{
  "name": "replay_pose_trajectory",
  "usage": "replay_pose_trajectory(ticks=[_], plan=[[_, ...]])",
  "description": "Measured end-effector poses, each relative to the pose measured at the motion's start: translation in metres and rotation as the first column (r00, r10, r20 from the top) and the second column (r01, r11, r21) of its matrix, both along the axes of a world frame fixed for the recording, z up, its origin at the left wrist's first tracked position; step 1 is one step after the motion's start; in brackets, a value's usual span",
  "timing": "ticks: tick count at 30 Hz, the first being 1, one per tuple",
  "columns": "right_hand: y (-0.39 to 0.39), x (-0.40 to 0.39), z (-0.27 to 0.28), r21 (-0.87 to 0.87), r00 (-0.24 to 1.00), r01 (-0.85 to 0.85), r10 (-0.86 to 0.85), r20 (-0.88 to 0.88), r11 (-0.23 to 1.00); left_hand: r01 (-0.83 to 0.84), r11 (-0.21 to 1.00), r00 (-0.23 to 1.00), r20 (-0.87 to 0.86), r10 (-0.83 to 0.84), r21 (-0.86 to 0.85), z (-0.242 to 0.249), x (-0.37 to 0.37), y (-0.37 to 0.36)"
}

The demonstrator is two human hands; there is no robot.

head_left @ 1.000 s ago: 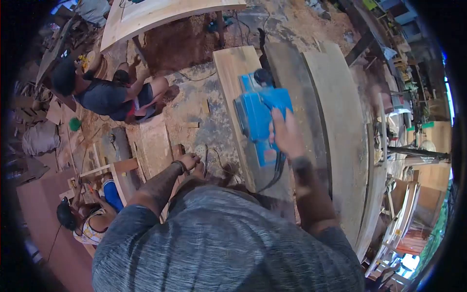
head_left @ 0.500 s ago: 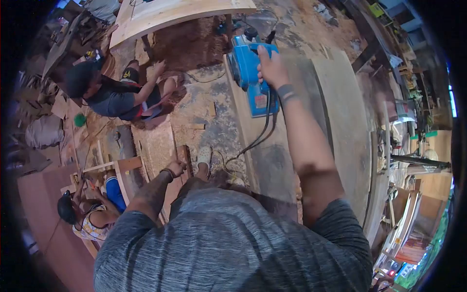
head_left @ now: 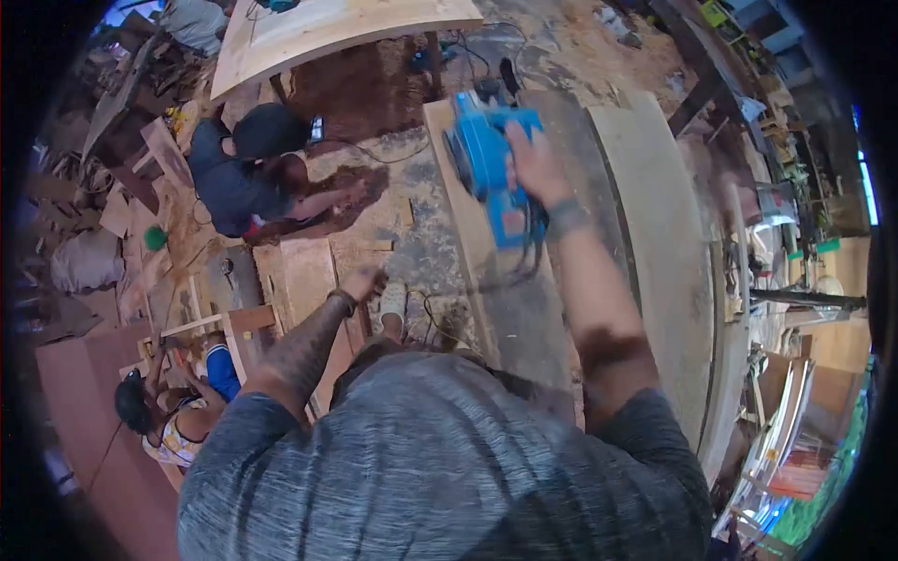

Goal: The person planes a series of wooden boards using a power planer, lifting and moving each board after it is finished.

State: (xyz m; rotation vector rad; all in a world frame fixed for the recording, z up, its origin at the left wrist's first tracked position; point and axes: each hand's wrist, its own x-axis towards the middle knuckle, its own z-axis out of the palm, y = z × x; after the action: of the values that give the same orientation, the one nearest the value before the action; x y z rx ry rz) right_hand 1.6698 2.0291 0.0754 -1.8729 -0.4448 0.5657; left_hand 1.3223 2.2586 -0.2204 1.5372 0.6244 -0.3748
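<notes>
My right hand (head_left: 535, 168) is wrapped round the handle of a blue electric hand planer (head_left: 485, 154). The planer rests on a long wooden plank (head_left: 524, 323) and is slightly smeared by motion. Its dark power cord (head_left: 505, 273) loops back beneath my wrist. My left hand (head_left: 363, 282) hangs in front of my body, beside a narrow length of wood (head_left: 358, 323), with its fingers curled in and nothing visible in them.
A second pale board (head_left: 655, 215) lies to the right of the plank. One person (head_left: 238, 182) crouches at the left near a wooden tabletop (head_left: 346, 37); another person (head_left: 182, 421) sits lower left. Sawdust and wood scraps (head_left: 379, 245) litter the floor.
The planer and my right hand have shifted slightly towards me. My left hand has risen and moved a little right. The crouching person has leaned forward, head lowered.
</notes>
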Motion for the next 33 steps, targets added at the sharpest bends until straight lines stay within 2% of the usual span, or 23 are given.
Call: replay_pose_trajectory(ticks=[1, 2, 3, 4, 5, 6, 8, 9, 11, 13, 15, 17, 20, 23, 25, 26, 27, 29, 32, 33], plan=[[-0.035, -0.022, -0.005, 0.004, 1.0, -0.004, 0.004, 0.012, 1.0, -0.179, 0.953, 0.983, -0.077, 0.165, -0.246, 0.017, 0.028, -0.006], [-0.071, -0.045, -0.021, -0.03, 0.994, 0.052, -0.049, 0.102, 0.998, -0.243, 0.926, 0.97, -0.09, 0.227, -0.288, 0.043, 0.053, -0.015], [-0.103, -0.078, -0.006, -0.102, 0.995, 0.083, -0.089, -0.054, 0.991, -0.306, 0.894, 0.952, -0.108, 0.286, -0.328, 0.07, 0.078, -0.026], [-0.126, -0.112, 0.028, -0.17, 0.986, 0.076, -0.1, -0.137, 0.982, -0.344, 0.839, 0.936, -0.086, 0.34, -0.421, 0.089, 0.1, -0.035], [-0.156, -0.139, 0.024, -0.181, 0.971, 0.148, -0.178, -0.16, 0.972, -0.377, 0.773, 0.914, -0.07, 0.399, -0.51, 0.103, 0.122, -0.043], [-0.19, -0.162, 0.013, -0.149, 0.965, 0.168, -0.194, -0.179, 0.974, -0.399, 0.747, 0.902, -0.082, 0.423, -0.532, 0.117, 0.141, -0.052], [-0.239, -0.18, -0.027, -0.159, 0.977, 0.184, -0.198, -0.079, 0.97, -0.45, 0.688, 0.872, -0.115, 0.476, -0.569, 0.132, 0.168, -0.069], [-0.242, -0.185, -0.036, -0.201, 0.982, 0.191, -0.187, 0.037, 0.961, -0.437, 0.688, 0.877, -0.104, 0.469, -0.579, 0.127, 0.176, -0.072], [-0.254, -0.189, -0.05, -0.218, 0.981, 0.19, -0.178, 0.076, 0.957, -0.4, 0.689, 0.89, -0.076, 0.45, -0.604, 0.119, 0.185, -0.08], [-0.193, -0.159, 0.003, -0.163, 0.982, 0.162, -0.174, -0.066, 0.973, -0.238, 0.926, 0.96, 0.072, 0.27, -0.293, 0.109, 0.178, -0.079], [-0.164, -0.131, -0.007, -0.06, 0.969, 0.194, -0.201, -0.145, 0.979, -0.246, 0.931, 0.965, 0.018, 0.26, -0.27, 0.088, 0.171, -0.076], [-0.133, -0.104, 0.019, -0.168, 0.99, 0.118, -0.129, -0.061, 0.979, -0.458, 0.723, 0.888, -0.233, 0.396, -0.517, 0.05, 0.163, -0.073], [-0.098, -0.074, 0.02, -0.107, 0.989, 0.121, -0.129, -0.073, 0.987, -0.397, 0.821, 0.915, -0.251, 0.317, -0.411, 0.035, 0.128, -0.066], [-0.072, -0.046, 0.008, -0.061, 0.989, 0.137, -0.14, -0.052, 0.989, -0.197, 0.943, 0.961, -0.241, 0.133, -0.267, -0.042, 0.083, -0.04], [-0.058, -0.032, 0.006, -0.054, 0.991, 0.128, -0.129, -0.025, 0.99, -0.137, 0.977, 0.924, -0.377, 0.067, -0.161, -0.032, 0.049, -0.028], [-0.051, -0.026, 0.005, -0.052, 0.992, 0.122, -0.122, -0.011, 0.991, 0.284, 0.948, 0.95, -0.179, -0.258, 0.146, -0.064, 0.022, -0.013], [-0.044, -0.021, 0.007, -0.053, 0.993, 0.114, -0.115, -0.011, 0.992, 0.559, 0.669, 0.797, -0.096, -0.596, 0.49, -0.097, -0.005, 0.001], [-0.031, -0.009, 0.01, -0.054, 0.995, 0.096, -0.097, -0.011, 0.994, 0.6, 0.148, 0.574, -0.294, -0.764, 0.786, -0.101, -0.035, 0.008], [-0.013, 0.008, 0.008, -0.098, 0.993, 0.109, -0.104, 0.051, 0.989, 0.796, 0.421, 0.598, -0.458, -0.658, 0.434, -0.04, -0.058, 0.002], [-0.006, 0.015, 0.006, -0.103, 0.993, 0.109, -0.103, 0.055, 0.989, 0.797, 0.413, 0.594, -0.447, -0.669, 0.44, -0.035, -0.061, 0.001]])
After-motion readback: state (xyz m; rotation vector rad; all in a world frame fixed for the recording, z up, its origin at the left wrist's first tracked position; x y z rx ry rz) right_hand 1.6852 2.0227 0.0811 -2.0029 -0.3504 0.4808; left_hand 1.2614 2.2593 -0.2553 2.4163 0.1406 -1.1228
